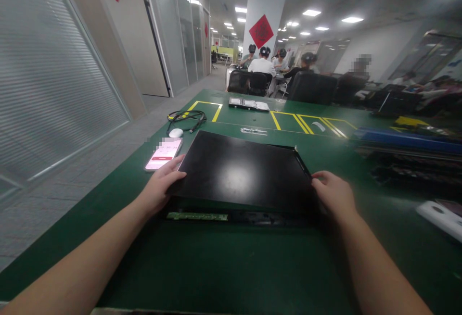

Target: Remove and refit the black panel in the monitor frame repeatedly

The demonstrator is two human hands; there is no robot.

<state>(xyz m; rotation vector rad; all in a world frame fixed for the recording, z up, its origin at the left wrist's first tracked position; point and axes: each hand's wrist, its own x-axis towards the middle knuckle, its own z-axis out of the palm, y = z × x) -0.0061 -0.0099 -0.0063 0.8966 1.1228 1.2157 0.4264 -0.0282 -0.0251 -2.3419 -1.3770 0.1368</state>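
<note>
A flat black panel [241, 170] lies tilted on the green table [231, 257], its near edge lifted above a dark base with a green circuit strip [197, 216]. My left hand [162, 185] grips the panel's near left corner, thumb on top. At the near right corner my right hand [334, 195] holds the panel's edge with its fingers curled round it.
A phone [163, 154] with a lit screen lies left of the panel, a white mouse [176, 132] and a black cable [186, 118] behind it. Small trays [249, 104] sit farther back. Stacked dark and blue items [407, 154] crowd the right. Several people sit at the far end.
</note>
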